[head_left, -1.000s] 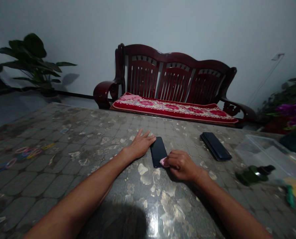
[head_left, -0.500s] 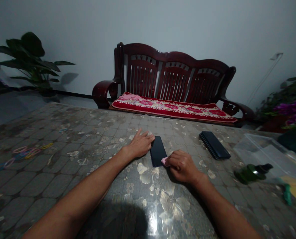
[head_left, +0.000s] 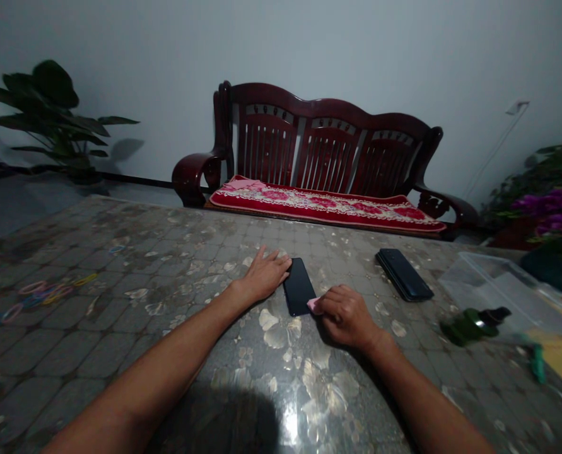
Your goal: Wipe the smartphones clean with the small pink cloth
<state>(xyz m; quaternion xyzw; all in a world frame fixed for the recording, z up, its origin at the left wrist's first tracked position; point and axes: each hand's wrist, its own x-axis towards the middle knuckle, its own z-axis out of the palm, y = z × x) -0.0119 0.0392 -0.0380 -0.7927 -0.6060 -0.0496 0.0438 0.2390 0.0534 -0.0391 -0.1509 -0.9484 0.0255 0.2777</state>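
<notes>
A dark smartphone (head_left: 299,289) lies flat on the patterned tabletop, its screen facing up. My left hand (head_left: 264,275) is spread on the table at the phone's left side, its fingertips touching the upper left edge. Pinched in the fingers of my right hand (head_left: 343,313) is a small pink cloth (head_left: 313,305), which rests against the phone's lower right edge. Most of the cloth is hidden by the fingers.
Stacked dark phones (head_left: 403,275) lie to the right. Beyond them are a green bottle (head_left: 472,326), a clear plastic box (head_left: 470,277) and a green object (head_left: 538,364). Coloured bands (head_left: 48,291) are scattered at left. A wooden bench (head_left: 328,151) stands behind the table.
The whole view has shifted slightly, so things sit a little further left. Both hands, the cloth and the phone keep nearly the same places relative to each other.
</notes>
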